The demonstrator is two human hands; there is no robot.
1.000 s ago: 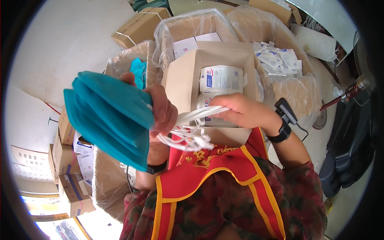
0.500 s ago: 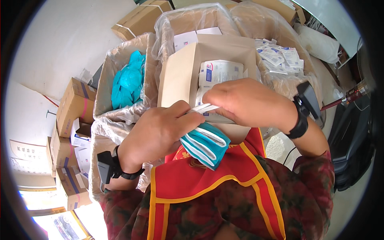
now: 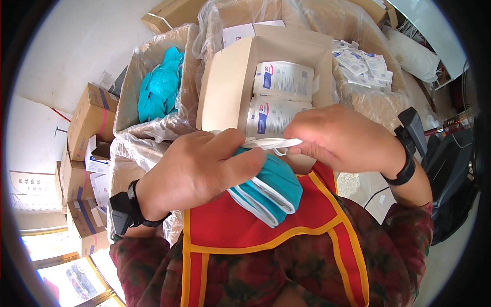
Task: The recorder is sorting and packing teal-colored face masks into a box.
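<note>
A small stack of folded teal face masks (image 3: pixel 280 185) with white lining hangs in front of my chest. My left hand (image 3: pixel 192 166) is closed on the stack's upper end, its fingers wrapped over the top. From there a bundle of white straps (image 3: pixel 271 143) runs across to my right hand (image 3: pixel 342 140), which pinches it between thumb and fingers. Just beyond both hands stands an open carton (image 3: pixel 225 87). Inside it lie white printed packets (image 3: pixel 284 82) in two visible piles, partly covered by my right hand at the near end.
Loose teal masks (image 3: pixel 161 84) fill a plastic-lined box (image 3: pixel 130 105) at the left. Far right, another lined box (image 3: pixel 381 110) holds many small white packets (image 3: pixel 365 66). Brown cartons (image 3: pixel 92 123) are stacked along the left wall. A dark bag (image 3: pixel 452 179) is at the right.
My hands have drawn slightly apart, and the white straps between them now stretch out longer. The masks have turned a little and shifted down and right. The carton appears higher in view.
</note>
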